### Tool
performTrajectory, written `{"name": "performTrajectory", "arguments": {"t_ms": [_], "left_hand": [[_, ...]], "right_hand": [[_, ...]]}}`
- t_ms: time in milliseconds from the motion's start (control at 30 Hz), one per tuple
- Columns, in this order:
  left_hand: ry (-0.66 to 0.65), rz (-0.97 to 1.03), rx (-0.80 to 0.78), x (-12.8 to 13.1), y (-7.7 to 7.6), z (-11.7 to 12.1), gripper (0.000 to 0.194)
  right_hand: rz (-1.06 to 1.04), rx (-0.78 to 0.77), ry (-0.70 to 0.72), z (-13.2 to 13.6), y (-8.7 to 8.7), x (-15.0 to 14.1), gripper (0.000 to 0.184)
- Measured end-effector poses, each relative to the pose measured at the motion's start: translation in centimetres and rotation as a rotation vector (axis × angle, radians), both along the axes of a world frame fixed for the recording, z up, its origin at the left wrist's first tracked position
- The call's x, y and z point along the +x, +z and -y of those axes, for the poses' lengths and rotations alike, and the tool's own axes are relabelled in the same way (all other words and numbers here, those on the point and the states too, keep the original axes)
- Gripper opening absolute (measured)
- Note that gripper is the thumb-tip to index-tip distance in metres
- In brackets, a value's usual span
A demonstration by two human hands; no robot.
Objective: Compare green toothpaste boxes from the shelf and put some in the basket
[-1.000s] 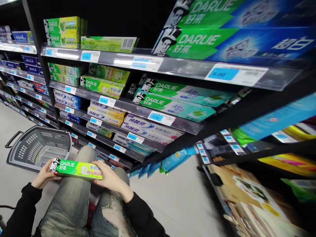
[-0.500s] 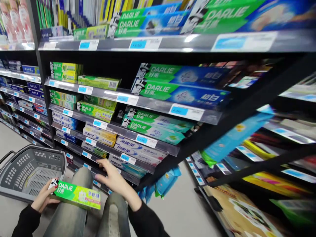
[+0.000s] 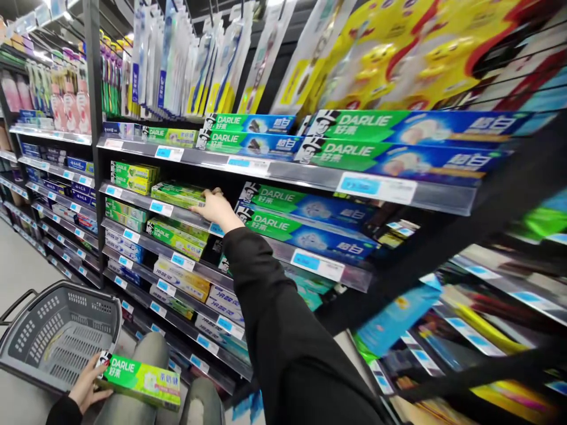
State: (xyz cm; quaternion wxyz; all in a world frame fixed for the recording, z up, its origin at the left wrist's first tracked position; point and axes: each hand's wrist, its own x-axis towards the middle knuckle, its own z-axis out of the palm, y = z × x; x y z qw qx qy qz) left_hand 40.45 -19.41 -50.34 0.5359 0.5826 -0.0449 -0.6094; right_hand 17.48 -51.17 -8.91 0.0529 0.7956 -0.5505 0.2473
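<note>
My left hand [image 3: 88, 385] grips one end of a green Darlie toothpaste box [image 3: 139, 379], which rests across my knee at the bottom left. My right hand [image 3: 213, 208], its arm in a black sleeve, is stretched up to a shelf. Its fingers close on the end of a light green toothpaste box [image 3: 177, 193] lying flat on that shelf. More green and blue Darlie boxes [image 3: 305, 219] lie just right of this hand.
A grey shopping basket [image 3: 55, 333] stands on the floor by my left knee. Black shelves [image 3: 283, 174] with blue price tags hold rows of toothpaste boxes. Toothbrush packs [image 3: 212, 56] hang above. A second shelf unit [image 3: 487, 307] runs off to the right.
My right hand has let go of the Darlie box on my knee and risen to the light green box on the shelf. The view has tilted upward.
</note>
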Motion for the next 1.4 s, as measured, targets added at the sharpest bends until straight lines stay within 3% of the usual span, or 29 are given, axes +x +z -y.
{"name": "performTrajectory", "arguments": {"t_ms": [133, 233, 333, 467, 567, 667, 733, 800, 833, 933, 1000, 1033, 1100, 1200, 1400], "left_hand": [[0.024, -0.004, 0.038, 0.2, -0.8, 0.3, 0.073], [-0.056, -0.057, 0.052, 0.6, -0.9, 0.6, 0.078], [-0.127, -0.085, 0.053, 0.7, -0.5, 0.8, 0.077], [-0.114, -0.013, 0.048, 0.1, 0.4, 0.9, 0.069], [-0.122, -0.025, 0.04, -0.6, 1.0, 1.1, 0.075], [-0.081, 0.01, -0.031, -1.0, 1.7, 1.7, 0.069], [-0.046, 0.048, -0.076, -1.0, 2.6, 2.3, 0.063], [-0.04, 0.041, -0.125, -0.8, 4.2, 2.9, 0.062], [-0.04, 0.029, -0.163, -0.8, 5.4, 3.3, 0.061], [-0.015, 0.016, -0.292, -0.7, 10.2, 4.3, 0.056], [0.029, 0.048, -0.371, -0.8, 13.7, 5.0, 0.051], [0.036, 0.054, -0.395, -0.9, 15.4, 5.3, 0.049], [0.028, 0.058, -0.437, -1.1, 18.4, 6.0, 0.047], [0.045, 0.115, -0.496, -1.2, 21.3, 6.9, 0.045], [0.074, 0.252, -0.528, -1.2, 23.5, 7.9, 0.049]], "right_hand": [[-0.049, 0.064, 0.008, 0.8, 0.4, 0.3, 0.059], [-0.062, 0.055, -0.002, 0.5, 0.9, 0.9, 0.052], [-0.061, 0.075, -0.02, 0.0, 1.3, 1.4, 0.054], [-0.04, 0.111, -0.042, 0.4, 1.3, 1.7, 0.061], [-0.023, 0.118, -0.041, 0.7, 1.4, 1.5, 0.062], [-0.003, 0.059, -0.058, -0.6, 1.2, 0.6, 0.059], [0.039, -0.094, -0.027, -2.6, -0.1, -0.5, 0.047], [0.129, -0.298, 0.063, -5.2, -2.9, -1.8, 0.027], [0.173, -0.296, 0.074, -6.4, -4.7, -2.5, 0.024], [0.208, -0.125, 0.013, -8.3, -11.0, -3.8, 0.031], [0.221, -0.083, -0.03, -7.7, -14.3, -4.0, 0.024], [0.227, -0.065, -0.046, -7.0, -15.3, -3.9, 0.029], [0.244, -0.009, -0.07, -5.0, -16.3, -3.4, 0.045], [0.293, 0.101, -0.121, -2.5, -16.3, -2.8, 0.05], [0.457, 0.148, -0.186, -1.2, -16.8, -2.9, 0.05]]}}
